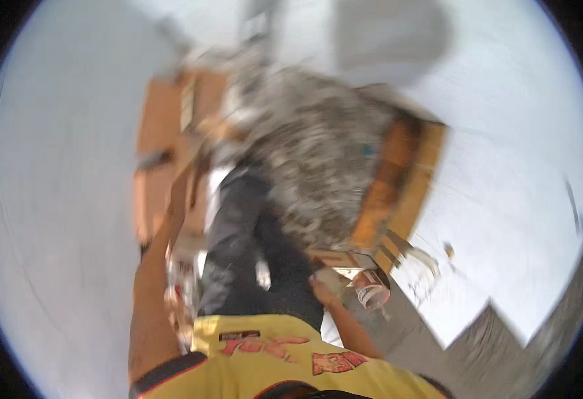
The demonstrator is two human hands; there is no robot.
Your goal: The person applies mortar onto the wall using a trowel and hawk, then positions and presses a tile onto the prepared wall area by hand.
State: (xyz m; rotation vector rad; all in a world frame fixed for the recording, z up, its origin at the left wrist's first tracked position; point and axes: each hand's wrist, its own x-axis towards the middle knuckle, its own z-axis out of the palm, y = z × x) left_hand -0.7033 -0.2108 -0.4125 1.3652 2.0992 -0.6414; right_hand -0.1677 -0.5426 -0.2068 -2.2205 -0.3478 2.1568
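The whole picture is smeared by motion. My left arm stretches forward, and my left hand (219, 128) is at the right edge of an orange-brown box-like thing (159, 126). A thin pale strip (188, 105) lies across that thing, just past the hand. Blur hides the left fingers and whatever they may hold. Beside my dark-trousered thigh is my right hand (323, 290), low and near a reddish, cup-like container (372, 290). Its fingers are too blurred to read.
A grey, rubble-like heap (318, 156) fills the middle. Right of it stands an open cardboard box (411, 189) with an orange inside. Small mixed items (183, 282) lie beside my left forearm. A pale floor (504, 179) spreads right, with a zigzag edge at lower right.
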